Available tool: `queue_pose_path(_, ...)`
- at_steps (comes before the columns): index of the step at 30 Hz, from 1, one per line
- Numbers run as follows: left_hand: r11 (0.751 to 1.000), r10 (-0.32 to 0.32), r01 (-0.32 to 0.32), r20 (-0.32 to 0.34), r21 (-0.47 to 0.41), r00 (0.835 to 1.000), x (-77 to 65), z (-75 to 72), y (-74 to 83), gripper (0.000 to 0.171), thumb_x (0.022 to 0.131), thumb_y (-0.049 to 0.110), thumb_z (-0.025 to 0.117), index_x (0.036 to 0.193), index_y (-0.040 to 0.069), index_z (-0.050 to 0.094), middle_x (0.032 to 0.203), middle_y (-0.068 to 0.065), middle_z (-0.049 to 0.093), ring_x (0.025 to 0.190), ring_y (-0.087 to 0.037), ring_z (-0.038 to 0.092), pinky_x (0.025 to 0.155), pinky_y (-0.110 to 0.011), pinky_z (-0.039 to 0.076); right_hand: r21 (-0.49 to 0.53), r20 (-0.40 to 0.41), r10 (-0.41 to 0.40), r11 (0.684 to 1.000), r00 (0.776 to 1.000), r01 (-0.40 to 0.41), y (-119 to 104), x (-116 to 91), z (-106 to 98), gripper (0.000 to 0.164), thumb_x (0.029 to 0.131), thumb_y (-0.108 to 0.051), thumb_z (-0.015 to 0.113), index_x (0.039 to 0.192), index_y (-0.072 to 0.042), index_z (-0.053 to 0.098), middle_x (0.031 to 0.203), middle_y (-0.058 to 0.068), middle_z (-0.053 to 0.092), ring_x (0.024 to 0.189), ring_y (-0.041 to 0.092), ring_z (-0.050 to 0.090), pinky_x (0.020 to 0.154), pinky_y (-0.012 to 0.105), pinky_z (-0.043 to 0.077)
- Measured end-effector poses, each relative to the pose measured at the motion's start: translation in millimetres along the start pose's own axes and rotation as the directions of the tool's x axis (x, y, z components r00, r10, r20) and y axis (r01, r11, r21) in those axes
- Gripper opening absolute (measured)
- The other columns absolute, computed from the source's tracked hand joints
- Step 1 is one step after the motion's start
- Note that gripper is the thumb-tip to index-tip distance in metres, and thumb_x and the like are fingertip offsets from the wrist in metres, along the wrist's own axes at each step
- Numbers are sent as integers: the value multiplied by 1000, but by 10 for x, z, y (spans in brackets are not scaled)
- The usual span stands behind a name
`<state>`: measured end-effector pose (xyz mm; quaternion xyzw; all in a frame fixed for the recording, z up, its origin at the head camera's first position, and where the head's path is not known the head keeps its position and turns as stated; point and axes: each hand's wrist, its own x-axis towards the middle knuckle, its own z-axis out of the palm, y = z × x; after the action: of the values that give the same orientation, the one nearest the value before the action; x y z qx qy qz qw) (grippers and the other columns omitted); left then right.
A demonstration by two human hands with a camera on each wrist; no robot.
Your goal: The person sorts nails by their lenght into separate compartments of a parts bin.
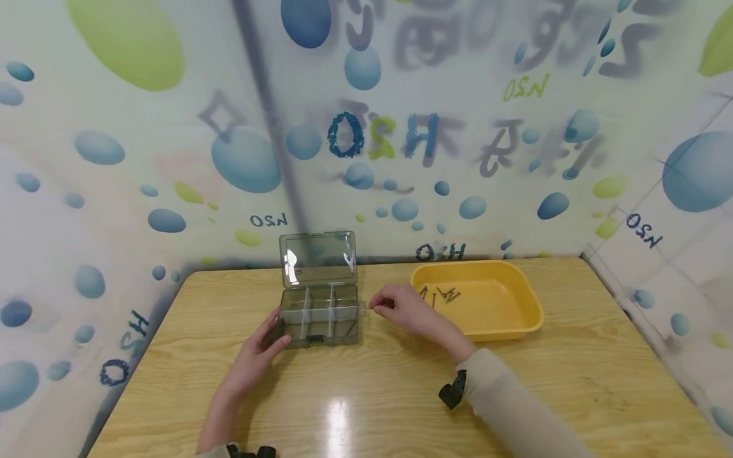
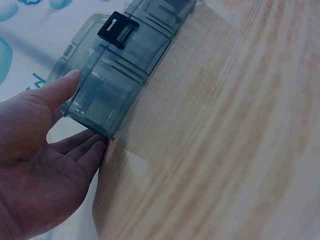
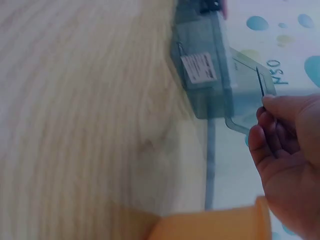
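A grey see-through compartment box stands on the table with its lid raised at the back. My left hand holds the box's left end, thumb at the front corner and fingers round the side. Between thumb and fingertips my right hand pinches a thin metal nail, its point toward the box, at the box's right edge. A similar thin dark piece lies in the front right compartment. Several more loose nails lie in the left part of the yellow tray.
The tray stands to the right of the box, under and behind my right forearm. The wooden table ends at the back against a patterned sheet. A white label is on the box's right side.
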<state>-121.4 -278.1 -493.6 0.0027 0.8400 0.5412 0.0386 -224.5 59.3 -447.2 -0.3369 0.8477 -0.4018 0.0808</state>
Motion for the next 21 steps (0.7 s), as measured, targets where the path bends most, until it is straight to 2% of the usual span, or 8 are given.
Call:
queue_pose_path(6,1000,-16,16,8,-4,1000,-2,15,5,71,106,27,60,165,12,23,164,-30,21,149,-45,26,115,-53,30,-27,6,18,999,1000,-18,-34,39,127,10,98,-2,67,103,-1,76,97,5,72,85,13,63,74,24,54)
queue_pose_path(12,1000,-23,23,11,-9,1000,4,5,-7,72,106,28,60,165,13,22,164,-30,20,148,-44,27,115,-51,30,-23,-20,16,1000,1000,-16,-147,85,235,7,96,-2,70,100,1,76,90,4,71,79,12,61,69,23,53)
queue_pose_path(21,1000,-21,21,10,-2,1000,0,-5,24,71,106,28,60,165,13,22,164,-30,21,148,-45,28,115,-54,31,39,9,57,998,998,-57,-188,109,312,16,97,-9,72,108,1,76,92,0,69,80,10,60,69,22,53)
